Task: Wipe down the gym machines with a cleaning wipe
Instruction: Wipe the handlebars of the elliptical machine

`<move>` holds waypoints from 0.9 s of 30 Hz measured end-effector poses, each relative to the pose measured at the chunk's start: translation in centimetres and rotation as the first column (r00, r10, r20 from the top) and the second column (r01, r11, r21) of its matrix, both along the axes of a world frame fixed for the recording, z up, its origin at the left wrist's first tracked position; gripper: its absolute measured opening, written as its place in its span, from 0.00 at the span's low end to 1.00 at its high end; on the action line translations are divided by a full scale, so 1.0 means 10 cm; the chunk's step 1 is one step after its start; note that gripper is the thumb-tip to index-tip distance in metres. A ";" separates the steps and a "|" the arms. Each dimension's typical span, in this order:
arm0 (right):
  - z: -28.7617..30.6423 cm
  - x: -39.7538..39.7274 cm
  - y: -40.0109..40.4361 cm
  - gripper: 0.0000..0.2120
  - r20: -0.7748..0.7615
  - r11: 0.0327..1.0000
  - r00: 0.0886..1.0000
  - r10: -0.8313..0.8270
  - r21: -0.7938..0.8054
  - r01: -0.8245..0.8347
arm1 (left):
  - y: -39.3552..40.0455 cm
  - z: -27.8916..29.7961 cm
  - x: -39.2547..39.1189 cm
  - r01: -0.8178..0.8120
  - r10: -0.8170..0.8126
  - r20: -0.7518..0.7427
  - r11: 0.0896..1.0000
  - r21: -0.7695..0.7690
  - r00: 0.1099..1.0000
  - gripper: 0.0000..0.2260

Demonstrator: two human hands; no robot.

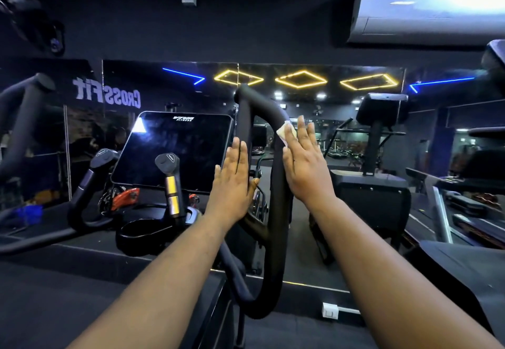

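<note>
A black looped handlebar of the gym machine rises in front of me at the centre. My right hand lies flat against its right bar and presses a pale cleaning wipe onto it; part of the wipe shows above my fingers. My left hand rests flat with its fingers together on the loop's left bar, beside the right edge of the dark console screen. It holds nothing that I can see.
A short grip with yellow bands stands below the screen, with a cup holder beneath it. A mirror wall lies ahead. Another machine's arm stands at left, a treadmill console at right.
</note>
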State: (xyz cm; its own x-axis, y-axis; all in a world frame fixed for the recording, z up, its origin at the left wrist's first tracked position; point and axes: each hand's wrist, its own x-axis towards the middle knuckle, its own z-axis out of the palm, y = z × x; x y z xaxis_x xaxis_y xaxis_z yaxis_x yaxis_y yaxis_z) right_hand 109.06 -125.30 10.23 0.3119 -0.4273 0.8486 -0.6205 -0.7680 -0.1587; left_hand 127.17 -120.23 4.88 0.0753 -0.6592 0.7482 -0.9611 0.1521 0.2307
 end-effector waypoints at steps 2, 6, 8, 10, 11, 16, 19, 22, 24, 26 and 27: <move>-0.09 0.01 0.07 0.27 -0.010 0.999 0.999 -0.033 -0.040 0.033 | -0.03 -0.05 0.01 -0.080 0.082 0.074 0.996 -0.036 0.994 0.35; -0.44 0.01 0.14 0.30 -0.088 0.997 0.994 -0.066 0.021 0.068 | -0.07 -0.09 0.02 -0.088 0.100 0.107 0.990 -0.109 0.989 0.33; -0.38 0.04 0.05 0.33 -0.100 0.997 0.994 -0.045 0.062 0.052 | -0.09 -0.11 0.02 -0.089 0.103 0.114 0.988 -0.123 0.988 0.34; -0.18 0.08 -0.04 0.34 -0.067 0.993 0.997 0.046 0.107 -0.039 | -0.10 -0.11 0.02 -0.079 0.093 0.108 0.988 -0.132 0.990 0.35; -0.08 0.11 -0.07 0.35 -0.036 0.986 0.994 0.105 0.130 -0.100 | -0.10 -0.11 0.03 -0.072 0.086 0.102 0.989 -0.132 0.991 0.36; -0.20 0.09 0.05 0.36 0.070 0.955 0.970 0.235 0.171 -0.244 | -0.09 -0.12 0.04 -0.034 0.045 0.091 0.992 -0.119 0.995 0.36; -0.49 0.05 0.14 0.38 0.047 0.951 0.966 0.254 0.169 -0.258 | -0.09 -0.12 0.04 -0.047 0.060 0.105 0.991 -0.124 0.993 0.36; -0.28 0.10 0.07 0.40 0.059 0.950 0.979 0.196 0.237 -0.204 | -0.11 -0.12 0.04 -0.064 0.080 0.119 0.990 -0.128 0.990 0.36; 0.01 0.18 0.03 0.39 0.083 0.948 0.980 0.179 0.252 -0.194 | -0.11 -0.11 0.04 -0.061 0.075 0.103 0.989 -0.133 0.992 0.36; 0.19 0.22 0.01 0.38 0.097 0.956 0.980 0.173 0.225 -0.191 | -0.10 -0.11 0.04 -0.064 0.075 0.083 0.990 -0.125 0.994 0.36; 0.18 0.22 0.01 0.38 0.097 0.958 0.981 0.170 0.217 -0.188 | -0.10 -0.11 0.04 -0.064 0.073 0.078 0.991 -0.119 0.994 0.36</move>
State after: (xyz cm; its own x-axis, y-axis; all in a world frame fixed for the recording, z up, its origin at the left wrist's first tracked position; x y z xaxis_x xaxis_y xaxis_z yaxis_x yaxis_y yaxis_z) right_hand 111.28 -125.17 12.06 0.3391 -0.5522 0.7616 -0.4554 -0.8048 -0.3808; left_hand 127.54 -121.22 3.79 0.0528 -0.5631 0.8247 -0.9851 0.1063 0.1356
